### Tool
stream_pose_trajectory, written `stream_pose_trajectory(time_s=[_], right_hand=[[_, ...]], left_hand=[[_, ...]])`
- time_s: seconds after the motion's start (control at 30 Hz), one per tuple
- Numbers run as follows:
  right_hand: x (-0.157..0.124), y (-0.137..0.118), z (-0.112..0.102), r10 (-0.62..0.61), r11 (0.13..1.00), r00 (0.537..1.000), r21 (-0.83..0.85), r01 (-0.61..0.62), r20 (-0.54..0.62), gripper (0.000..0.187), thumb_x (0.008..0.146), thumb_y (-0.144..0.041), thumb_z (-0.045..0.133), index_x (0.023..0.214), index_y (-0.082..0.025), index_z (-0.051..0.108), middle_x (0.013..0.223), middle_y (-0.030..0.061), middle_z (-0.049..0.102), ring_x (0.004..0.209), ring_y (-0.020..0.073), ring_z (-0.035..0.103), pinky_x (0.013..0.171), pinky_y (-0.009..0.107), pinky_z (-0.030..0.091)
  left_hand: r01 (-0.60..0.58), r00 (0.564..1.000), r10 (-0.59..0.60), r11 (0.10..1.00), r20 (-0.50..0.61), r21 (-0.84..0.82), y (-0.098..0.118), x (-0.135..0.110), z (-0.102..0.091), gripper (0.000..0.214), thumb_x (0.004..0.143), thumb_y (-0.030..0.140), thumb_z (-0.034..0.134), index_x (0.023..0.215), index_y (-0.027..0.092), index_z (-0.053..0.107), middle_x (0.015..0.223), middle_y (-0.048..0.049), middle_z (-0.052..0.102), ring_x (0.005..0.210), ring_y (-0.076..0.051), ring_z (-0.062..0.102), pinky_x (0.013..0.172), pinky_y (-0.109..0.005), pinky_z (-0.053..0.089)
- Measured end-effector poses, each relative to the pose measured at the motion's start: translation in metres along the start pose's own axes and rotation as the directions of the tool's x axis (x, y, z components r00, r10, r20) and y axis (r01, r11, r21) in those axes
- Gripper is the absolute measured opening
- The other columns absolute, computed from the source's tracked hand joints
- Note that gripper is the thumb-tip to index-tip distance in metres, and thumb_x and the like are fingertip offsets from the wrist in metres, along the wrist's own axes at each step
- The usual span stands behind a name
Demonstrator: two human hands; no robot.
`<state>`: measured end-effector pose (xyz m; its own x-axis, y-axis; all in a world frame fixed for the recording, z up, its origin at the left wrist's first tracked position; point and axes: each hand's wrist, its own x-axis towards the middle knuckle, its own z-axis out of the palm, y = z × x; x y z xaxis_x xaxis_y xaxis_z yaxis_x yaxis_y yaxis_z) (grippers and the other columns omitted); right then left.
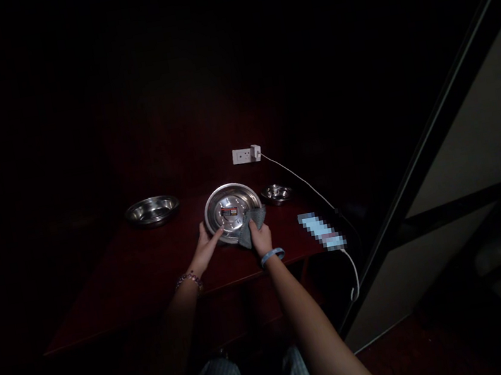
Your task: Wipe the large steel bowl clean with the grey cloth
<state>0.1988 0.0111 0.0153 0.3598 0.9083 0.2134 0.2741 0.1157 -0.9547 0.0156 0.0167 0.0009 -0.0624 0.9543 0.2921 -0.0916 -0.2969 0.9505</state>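
A round steel plate [228, 201] with a red label in its middle rests tilted on the dark red table [140, 276]. My left hand [206, 246] grips its lower left rim, fingers curled against the edge. My right hand [260, 236] is closed on a grey-blue cloth [250, 222] and presses it against the plate's lower right rim. A beaded bracelet circles my left wrist and a light blue band my right.
A steel bowl [152, 210] sits at the left and a smaller steel bowl [276, 193] at the right of the plate. A phone [321, 231] lies near the table's right edge, cabled to a white wall socket [245, 154]. The room is dark.
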Motion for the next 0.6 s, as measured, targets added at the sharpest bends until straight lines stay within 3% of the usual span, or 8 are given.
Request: stream_pose_trajectory(time_s=[0.17,0.3,0.6], right_hand=[[0.0002,0.0009,0.0012,-0.006,1.0,1.0,-0.004,0.006,0.026,0.04,0.099,-0.042,0.057,0.115,-0.014,0.081,0.113,0.0155,0.083,0.11,0.0271,0.078,0.092,0.03,0.058],[-0.0008,0.0019,0.0016,-0.028,1.0,0.997,0.0,0.028,0.068,0.039,0.099,-0.042,0.059,0.113,-0.014,0.081,0.114,0.0159,0.083,0.109,0.0274,0.079,0.091,0.03,0.058],[-0.0018,-0.0003,0.0035,-0.032,0.998,0.998,0.059,0.028,0.053,0.037,0.097,-0.041,0.058,0.109,-0.014,0.081,0.111,0.0155,0.083,0.104,0.0272,0.079,0.09,0.031,0.059]], left_hand=[[0.002,1.0,-0.002,0.999,0.006,0.043,0.0004,-0.0005,0.004,0.073,0.08,0.03,0.081,0.147,0.02,0.052,0.152,-0.0145,0.064,0.146,-0.027,0.056,0.127,-0.041,0.038],[0.021,0.999,-0.019,0.995,-0.026,0.099,-0.0016,0.0018,0.0037,0.059,0.082,0.024,0.077,0.137,0.015,0.061,0.145,-0.0161,0.069,0.145,-0.03,0.057,0.126,-0.044,0.038],[0.05,0.997,-0.045,0.996,-0.067,0.076,-0.0032,0.0052,-0.002,0.049,0.085,0.033,0.071,0.131,0.015,0.068,0.138,-0.0155,0.074,0.137,-0.03,0.063,0.123,-0.046,0.041]])
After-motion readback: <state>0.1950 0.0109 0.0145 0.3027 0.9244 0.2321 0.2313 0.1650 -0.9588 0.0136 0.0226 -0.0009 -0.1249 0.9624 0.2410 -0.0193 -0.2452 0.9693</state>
